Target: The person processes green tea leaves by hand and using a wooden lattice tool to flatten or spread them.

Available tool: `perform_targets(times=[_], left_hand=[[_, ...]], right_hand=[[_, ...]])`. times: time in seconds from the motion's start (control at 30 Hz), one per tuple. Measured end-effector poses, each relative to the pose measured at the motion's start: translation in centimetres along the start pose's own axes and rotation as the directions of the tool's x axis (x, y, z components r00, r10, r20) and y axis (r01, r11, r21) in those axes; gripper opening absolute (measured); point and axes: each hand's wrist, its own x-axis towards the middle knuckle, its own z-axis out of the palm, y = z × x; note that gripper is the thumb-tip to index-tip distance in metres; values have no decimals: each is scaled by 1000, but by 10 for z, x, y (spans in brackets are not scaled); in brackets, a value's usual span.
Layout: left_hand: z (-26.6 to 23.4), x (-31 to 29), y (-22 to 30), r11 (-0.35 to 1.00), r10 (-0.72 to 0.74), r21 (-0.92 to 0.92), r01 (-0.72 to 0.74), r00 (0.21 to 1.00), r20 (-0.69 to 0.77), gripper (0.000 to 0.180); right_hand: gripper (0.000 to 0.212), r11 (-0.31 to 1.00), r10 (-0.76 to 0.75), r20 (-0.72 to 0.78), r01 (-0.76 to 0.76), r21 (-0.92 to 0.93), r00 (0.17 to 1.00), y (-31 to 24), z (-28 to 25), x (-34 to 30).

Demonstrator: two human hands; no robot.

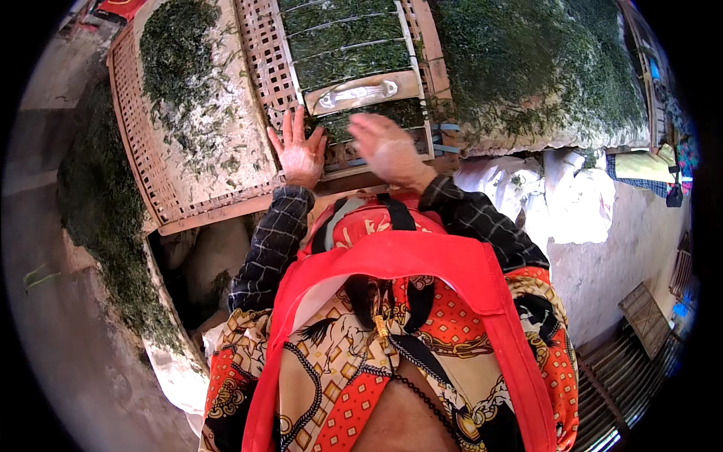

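Observation:
A pale rectangular frame [292, 64] divided by thin crossbars lies ahead of me, packed with dark green shredded plant matter [346, 60]. Across its nearer part sits a wooden block [410, 84] with a shiny metal handle [358, 93]. My left hand [303, 154] rests at the frame's near left side, fingers spread, on or just above the woven lattice. Over the frame's nearest section, which holds more green shreds, is my right hand [392, 153]. It is smeared a little by motion, with its fingers stretched out and nothing visible in them. Neither hand touches the handle.
A woven lattice tray [151, 162] with a pale board [241, 113] and a green heap lies left. More green shreds [527, 68] cover a surface at right, above white sacks [572, 192]. Further shreds [105, 196] lie far left. A slatted rack [625, 377] stands lower right.

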Motion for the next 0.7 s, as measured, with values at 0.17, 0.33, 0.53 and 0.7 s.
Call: perform_targets(times=[0.17,0.33,0.53,0.7], left_hand=[[-16,2,-9,980,-17,-199,4,998,-65,24],[-16,-7,-13,971,-94,-215,107,993,70,67],[-10,-3,-31,955,-76,-267,132,975,208,79],[-9,24,-45,963,29,-270,25,981,191,51]], right_hand=[[43,1000,10,236,-5,-25,972,0,35,-3],[42,998,-54,247,58,-10,967,4,63,-9],[47,999,-30,275,20,38,961,-8,61,10],[49,1000,-24,354,23,7,935,-5,77,9]])
